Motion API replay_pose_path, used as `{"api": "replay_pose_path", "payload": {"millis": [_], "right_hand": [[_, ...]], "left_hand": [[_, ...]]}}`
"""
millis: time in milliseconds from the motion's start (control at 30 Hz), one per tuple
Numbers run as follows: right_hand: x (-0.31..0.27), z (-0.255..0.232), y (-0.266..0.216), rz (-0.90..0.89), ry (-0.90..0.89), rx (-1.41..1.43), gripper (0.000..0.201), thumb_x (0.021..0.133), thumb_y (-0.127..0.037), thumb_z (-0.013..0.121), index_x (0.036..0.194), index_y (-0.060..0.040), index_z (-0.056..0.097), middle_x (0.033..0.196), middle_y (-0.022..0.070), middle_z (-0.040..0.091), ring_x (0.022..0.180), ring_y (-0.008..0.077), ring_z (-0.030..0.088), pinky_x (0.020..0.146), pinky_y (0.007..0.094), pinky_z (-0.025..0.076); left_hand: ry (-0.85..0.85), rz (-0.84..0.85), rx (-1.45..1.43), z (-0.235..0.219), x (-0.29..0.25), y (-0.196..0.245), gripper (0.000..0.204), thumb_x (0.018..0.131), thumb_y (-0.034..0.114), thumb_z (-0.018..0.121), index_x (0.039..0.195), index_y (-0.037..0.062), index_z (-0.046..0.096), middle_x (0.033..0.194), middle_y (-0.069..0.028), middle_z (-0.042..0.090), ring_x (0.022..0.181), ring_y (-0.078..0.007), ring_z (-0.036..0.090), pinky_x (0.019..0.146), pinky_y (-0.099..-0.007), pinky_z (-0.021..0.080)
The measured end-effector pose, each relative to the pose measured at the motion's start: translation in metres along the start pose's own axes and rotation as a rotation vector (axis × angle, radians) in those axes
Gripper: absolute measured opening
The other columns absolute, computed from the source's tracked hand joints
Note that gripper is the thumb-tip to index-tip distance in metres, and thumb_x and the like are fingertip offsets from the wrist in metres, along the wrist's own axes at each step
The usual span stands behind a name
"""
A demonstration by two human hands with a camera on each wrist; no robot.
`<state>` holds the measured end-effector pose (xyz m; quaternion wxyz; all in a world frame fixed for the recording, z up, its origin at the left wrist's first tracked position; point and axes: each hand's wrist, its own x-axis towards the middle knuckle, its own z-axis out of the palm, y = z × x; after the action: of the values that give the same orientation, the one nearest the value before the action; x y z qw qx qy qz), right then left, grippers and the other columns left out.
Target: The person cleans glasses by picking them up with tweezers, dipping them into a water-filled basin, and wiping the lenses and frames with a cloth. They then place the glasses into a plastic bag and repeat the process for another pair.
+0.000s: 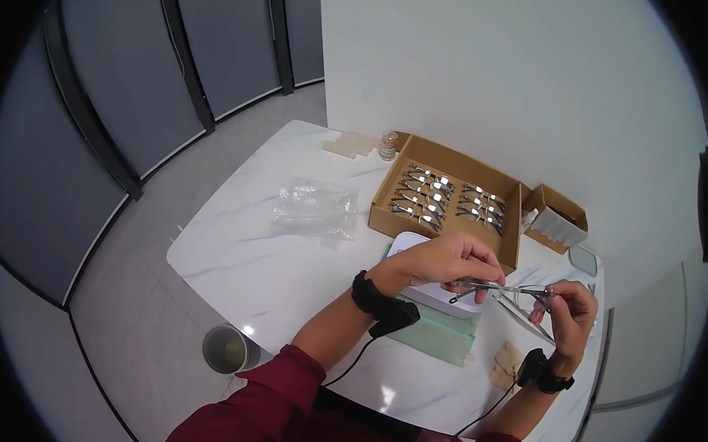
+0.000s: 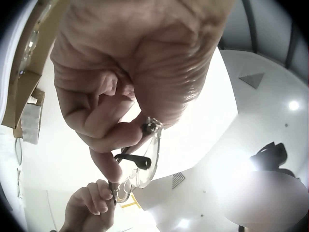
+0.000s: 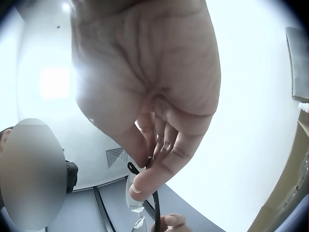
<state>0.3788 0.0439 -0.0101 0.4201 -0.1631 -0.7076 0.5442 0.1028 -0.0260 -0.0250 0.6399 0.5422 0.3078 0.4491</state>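
Observation:
Both hands hold one pair of eyeglasses (image 1: 485,285), raised above the table's right part. My left hand (image 1: 453,260) pinches one end of the frame between thumb and fingers. The other end is pinched by my right hand (image 1: 572,315). In the left wrist view a dark temple tip (image 2: 141,161) crosses in front of the clear lens (image 2: 155,162). The right wrist view shows the thumb and forefinger on the frame near a dark temple (image 3: 156,208). Beneath the hands stand a white box-shaped device (image 1: 405,242) and a pale green cloth (image 1: 436,335).
A cardboard box (image 1: 457,156) holds several pairs of glasses in two columns. To its right stands a smaller cardboard box (image 1: 564,206). A clear plastic bag (image 1: 315,211) lies at left, with a small jar (image 1: 388,146) behind. A bin (image 1: 227,350) stands on the floor.

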Motion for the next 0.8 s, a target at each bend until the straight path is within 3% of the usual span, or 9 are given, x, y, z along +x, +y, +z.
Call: {"api": "replay_pose_path", "payload": {"millis": [67, 100, 133, 233, 333, 467, 500, 567, 800], "right_hand": [[0.0, -0.004, 0.003, -0.033, -0.021, -0.017, 0.011, 0.091, 0.003, 0.059, 0.101, 0.0075, 0.061, 0.078, 0.0146, 0.066, 0.061, 0.0218, 0.066, 0.057, 0.0324, 0.054], [-0.001, -0.005, 0.003, -0.035, 0.005, -0.012, 0.01, 0.092, 0.001, 0.06, 0.1, 0.0072, 0.061, 0.078, 0.0143, 0.066, 0.061, 0.0214, 0.065, 0.057, 0.0323, 0.054], [0.0, -0.005, 0.003, -0.036, 0.035, -0.007, 0.01, 0.093, 0.0, 0.06, 0.1, 0.0069, 0.061, 0.078, 0.014, 0.066, 0.061, 0.021, 0.065, 0.057, 0.0322, 0.054], [0.0, -0.009, 0.003, -0.063, 0.055, -0.003, 0.01, 0.094, -0.002, 0.059, 0.101, 0.006, 0.061, 0.077, 0.0135, 0.065, 0.062, 0.0203, 0.064, 0.059, 0.0314, 0.053], [0.0, -0.01, 0.001, -0.08, 0.076, 0.003, 0.011, 0.095, -0.002, 0.058, 0.102, 0.0057, 0.061, 0.078, 0.0138, 0.066, 0.062, 0.02, 0.064, 0.06, 0.0305, 0.053], [0.001, -0.006, -0.004, -0.085, 0.08, -0.002, 0.011, 0.095, -0.001, 0.057, 0.103, 0.006, 0.06, 0.079, 0.0143, 0.066, 0.064, 0.0194, 0.064, 0.061, 0.0302, 0.053], [0.001, -0.006, -0.005, -0.086, 0.086, -0.002, 0.011, 0.095, -0.001, 0.057, 0.103, 0.006, 0.06, 0.079, 0.0143, 0.066, 0.064, 0.0194, 0.064, 0.061, 0.0302, 0.053], [0.001, -0.005, -0.005, -0.089, 0.067, 0.005, 0.011, 0.095, 0.0, 0.057, 0.103, 0.0063, 0.061, 0.08, 0.0144, 0.067, 0.064, 0.0194, 0.065, 0.062, 0.0302, 0.053], [0.001, 0.0, -0.006, -0.065, 0.073, 0.007, 0.011, 0.094, 0.002, 0.056, 0.102, 0.0071, 0.061, 0.081, 0.015, 0.067, 0.065, 0.0196, 0.066, 0.063, 0.0308, 0.055]], "left_hand": [[0.077, 0.003, 0.055, 0.008, -0.003, 0.009, 0.027, 0.098, 0.02, 0.062, 0.114, -0.0016, 0.068, 0.083, -0.0038, 0.07, 0.059, -0.0019, 0.05, 0.051, -0.0175, 0.037], [0.128, 0.113, 0.145, -0.001, 0.002, -0.004, 0.03, 0.099, 0.021, 0.062, 0.119, -0.0011, 0.066, 0.096, -0.0063, 0.071, 0.075, -0.0052, 0.06, 0.066, -0.0196, 0.048], [0.131, 0.118, 0.153, -0.004, -0.001, -0.001, 0.03, 0.099, 0.021, 0.062, 0.119, -0.0011, 0.066, 0.096, -0.0063, 0.071, 0.075, -0.0052, 0.06, 0.066, -0.0196, 0.048], [0.421, 0.311, 0.237, -0.022, -0.026, 0.012, 0.031, 0.097, 0.018, 0.064, 0.121, -0.0008, 0.064, 0.107, -0.0088, 0.07, 0.099, -0.0129, 0.065, 0.086, -0.0265, 0.053], [0.586, 0.265, 0.37, -0.055, -0.065, 0.027, 0.029, 0.094, 0.018, 0.068, 0.117, 0.0002, 0.066, 0.107, -0.0087, 0.07, 0.099, -0.0145, 0.066, 0.087, -0.028, 0.053], [0.689, -0.159, 0.96, -0.11, -0.118, 0.022, 0.041, 0.083, 0.027, 0.079, 0.111, 0.0001, 0.069, 0.099, -0.0079, 0.07, 0.09, -0.0145, 0.064, 0.084, -0.0288, 0.051], [0.684, -0.16, 0.963, -0.122, -0.127, 0.015, 0.041, 0.083, 0.027, 0.079, 0.111, 0.0001, 0.069, 0.099, -0.0079, 0.07, 0.09, -0.0145, 0.064, 0.084, -0.0288, 0.051], [0.636, -0.298, 1.209, -0.141, -0.141, -0.003, 0.051, 0.074, 0.029, 0.082, 0.113, -0.0006, 0.068, 0.102, -0.0145, 0.069, 0.098, -0.0261, 0.065, 0.089, -0.0353, 0.051], [0.546, -0.304, 1.406, -0.155, -0.148, -0.034, 0.065, 0.072, 0.028, 0.082, 0.127, 0.002, 0.061, 0.125, -0.018, 0.06, 0.119, -0.0328, 0.055, 0.105, -0.0415, 0.041]]}}
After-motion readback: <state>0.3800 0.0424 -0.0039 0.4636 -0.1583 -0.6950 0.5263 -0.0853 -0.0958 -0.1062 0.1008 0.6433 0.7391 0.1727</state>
